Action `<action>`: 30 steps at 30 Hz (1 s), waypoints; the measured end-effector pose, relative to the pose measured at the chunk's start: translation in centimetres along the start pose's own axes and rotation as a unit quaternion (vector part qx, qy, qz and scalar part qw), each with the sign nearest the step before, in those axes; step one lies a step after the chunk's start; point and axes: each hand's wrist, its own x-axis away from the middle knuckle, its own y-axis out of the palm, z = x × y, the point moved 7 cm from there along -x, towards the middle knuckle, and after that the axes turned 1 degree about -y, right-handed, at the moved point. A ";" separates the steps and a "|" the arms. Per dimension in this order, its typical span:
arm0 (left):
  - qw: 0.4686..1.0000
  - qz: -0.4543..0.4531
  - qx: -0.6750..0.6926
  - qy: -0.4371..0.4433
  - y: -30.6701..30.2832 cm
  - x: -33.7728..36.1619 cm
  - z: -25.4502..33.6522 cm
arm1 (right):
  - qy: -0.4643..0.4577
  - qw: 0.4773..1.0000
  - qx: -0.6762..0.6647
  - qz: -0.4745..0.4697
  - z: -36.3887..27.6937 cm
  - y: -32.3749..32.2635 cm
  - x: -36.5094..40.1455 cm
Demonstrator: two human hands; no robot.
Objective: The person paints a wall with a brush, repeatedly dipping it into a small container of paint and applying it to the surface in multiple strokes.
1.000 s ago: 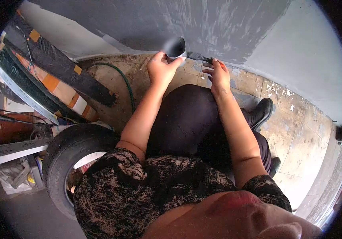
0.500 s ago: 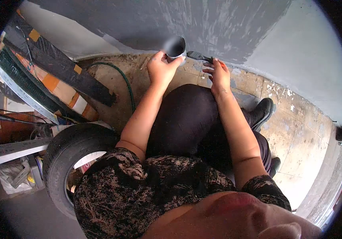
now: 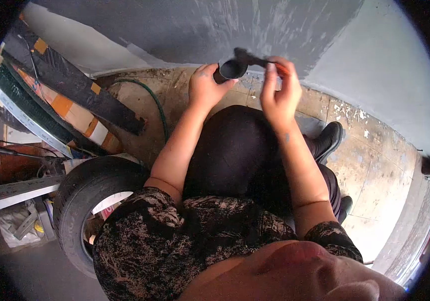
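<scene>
My left hand [image 3: 206, 86] is wrapped round a small dark cup [image 3: 233, 69], whose open mouth faces up toward the camera. To its right, my right hand [image 3: 281, 93] grips the orange handle of a paintbrush [image 3: 256, 60]. The brush's dark bristles point left, over the cup's upper right rim; whether they touch it I cannot tell. Behind both hands stands a wall [image 3: 195, 30] with streaky dark grey paint and a lighter grey area at the right.
A tyre [image 3: 69, 210] stands at the lower left. Long dark boards [image 3: 74, 75] with tape lean at the upper left, beside a green hose [image 3: 157, 100] on the tiled floor [image 3: 365, 175]. A black shoe [image 3: 331, 140] is at the right.
The brush has risen from beside the cup to above its rim. My right hand has turned and moved slightly up and right. The cup has shifted a little right and down, its mouth more visible.
</scene>
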 end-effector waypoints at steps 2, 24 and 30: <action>1.000 -0.009 -0.001 0.009 -0.2 -0.2 0.6 | 0.039 0.998 -0.012 -0.055 0.7 1.4 0.2; 0.998 -0.031 -0.001 0.051 0.1 -0.2 1.3 | 0.073 0.981 0.033 -0.175 2.2 3.3 0.8; 0.997 -0.015 0.006 0.082 0.1 -0.2 1.3 | 0.068 0.978 0.055 -0.190 2.4 3.4 0.9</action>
